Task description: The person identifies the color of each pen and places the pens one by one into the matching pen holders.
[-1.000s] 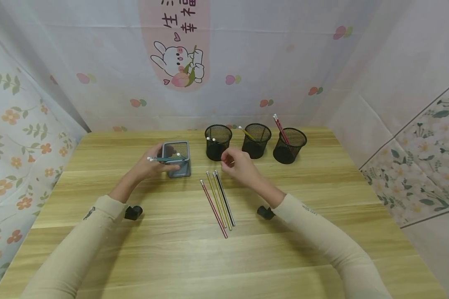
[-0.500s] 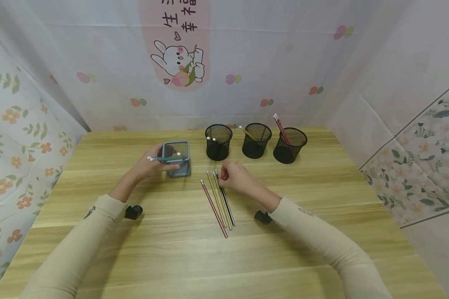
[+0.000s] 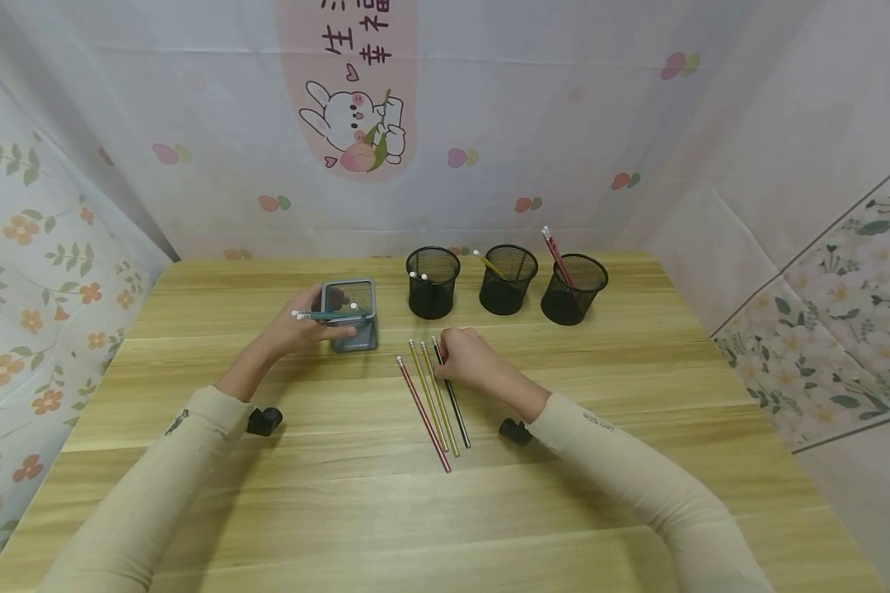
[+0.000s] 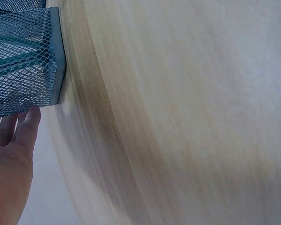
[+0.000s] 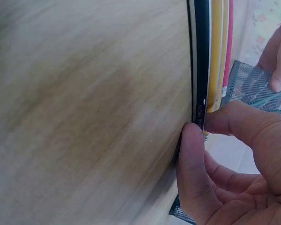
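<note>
Left hand (image 3: 297, 329) grasped the grey mesh holder (image 3: 364, 337) at far left; right hand (image 3: 473, 360) pinched the black pencil (image 5: 202, 56), just right of two yellow pencils (image 5: 216, 47).

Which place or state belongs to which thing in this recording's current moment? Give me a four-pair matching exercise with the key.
Things
1. Grey mesh holder
2. Black pencil
3. Loose red pencil
4. Rightmost black cup

Places or states
A. Pinched by the right grip
B. Has red pencils leaning out of it
C. Held by the left grip
D. Lying left of the loose yellow pencils

Pairs: 1-C, 2-A, 3-D, 4-B
</note>
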The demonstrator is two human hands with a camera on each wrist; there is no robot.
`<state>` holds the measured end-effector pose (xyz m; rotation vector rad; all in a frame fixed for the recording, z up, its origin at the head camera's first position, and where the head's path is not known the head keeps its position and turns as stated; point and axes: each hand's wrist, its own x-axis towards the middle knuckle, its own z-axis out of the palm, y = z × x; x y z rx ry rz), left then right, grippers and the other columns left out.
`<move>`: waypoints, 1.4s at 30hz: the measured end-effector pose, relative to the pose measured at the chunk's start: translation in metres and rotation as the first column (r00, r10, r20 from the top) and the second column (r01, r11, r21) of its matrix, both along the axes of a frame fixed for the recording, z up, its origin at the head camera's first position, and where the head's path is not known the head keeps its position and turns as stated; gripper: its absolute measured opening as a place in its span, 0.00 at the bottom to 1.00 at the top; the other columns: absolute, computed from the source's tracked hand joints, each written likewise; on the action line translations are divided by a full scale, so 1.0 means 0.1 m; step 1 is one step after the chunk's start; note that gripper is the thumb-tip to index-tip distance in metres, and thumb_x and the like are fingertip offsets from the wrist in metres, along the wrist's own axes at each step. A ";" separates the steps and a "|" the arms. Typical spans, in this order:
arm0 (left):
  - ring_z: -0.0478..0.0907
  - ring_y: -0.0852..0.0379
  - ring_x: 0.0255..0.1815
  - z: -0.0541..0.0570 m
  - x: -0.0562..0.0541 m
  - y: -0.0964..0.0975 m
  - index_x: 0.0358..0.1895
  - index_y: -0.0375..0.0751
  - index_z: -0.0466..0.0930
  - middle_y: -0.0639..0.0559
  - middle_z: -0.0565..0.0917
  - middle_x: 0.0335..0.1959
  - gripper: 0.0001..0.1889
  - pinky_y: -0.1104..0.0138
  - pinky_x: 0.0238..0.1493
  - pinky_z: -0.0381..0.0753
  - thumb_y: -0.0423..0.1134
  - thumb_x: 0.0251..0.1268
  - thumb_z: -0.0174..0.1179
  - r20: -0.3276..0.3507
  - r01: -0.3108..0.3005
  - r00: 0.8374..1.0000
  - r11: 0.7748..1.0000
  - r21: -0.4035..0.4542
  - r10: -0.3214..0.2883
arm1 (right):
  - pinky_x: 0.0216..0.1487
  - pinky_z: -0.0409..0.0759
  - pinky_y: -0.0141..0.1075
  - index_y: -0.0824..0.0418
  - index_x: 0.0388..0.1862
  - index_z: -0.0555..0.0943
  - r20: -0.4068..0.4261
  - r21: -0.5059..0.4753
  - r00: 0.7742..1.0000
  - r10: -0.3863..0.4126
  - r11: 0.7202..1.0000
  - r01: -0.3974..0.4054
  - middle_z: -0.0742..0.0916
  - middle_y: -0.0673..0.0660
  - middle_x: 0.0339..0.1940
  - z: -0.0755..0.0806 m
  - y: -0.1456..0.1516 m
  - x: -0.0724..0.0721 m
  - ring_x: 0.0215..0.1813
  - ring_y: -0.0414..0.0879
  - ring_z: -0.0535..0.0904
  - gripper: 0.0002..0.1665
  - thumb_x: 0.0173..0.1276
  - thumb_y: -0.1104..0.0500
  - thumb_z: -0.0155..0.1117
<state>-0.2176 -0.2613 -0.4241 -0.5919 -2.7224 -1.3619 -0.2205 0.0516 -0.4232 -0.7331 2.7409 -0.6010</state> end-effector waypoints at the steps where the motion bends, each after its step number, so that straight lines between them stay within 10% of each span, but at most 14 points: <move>1: 0.79 0.41 0.54 0.00 0.00 0.00 0.58 0.28 0.74 0.36 0.82 0.54 0.31 0.47 0.55 0.77 0.35 0.55 0.79 0.004 -0.002 1.000 1.000 0.003 0.002 | 0.21 0.65 0.34 0.58 0.19 0.73 0.005 0.007 1.000 -0.004 1.000 0.004 0.74 0.50 0.18 0.00 0.00 0.00 0.20 0.42 0.68 0.19 0.62 0.61 0.74; 42: 0.79 0.40 0.55 0.01 0.01 0.01 0.59 0.28 0.72 0.36 0.82 0.55 0.32 0.46 0.55 0.77 0.35 0.55 0.78 0.007 0.001 1.000 1.000 -0.006 -0.001 | 0.24 0.80 0.33 0.60 0.18 0.74 0.180 -0.060 0.984 0.016 0.998 -0.005 0.78 0.53 0.15 0.07 0.05 -0.01 0.16 0.44 0.82 0.19 0.65 0.65 0.71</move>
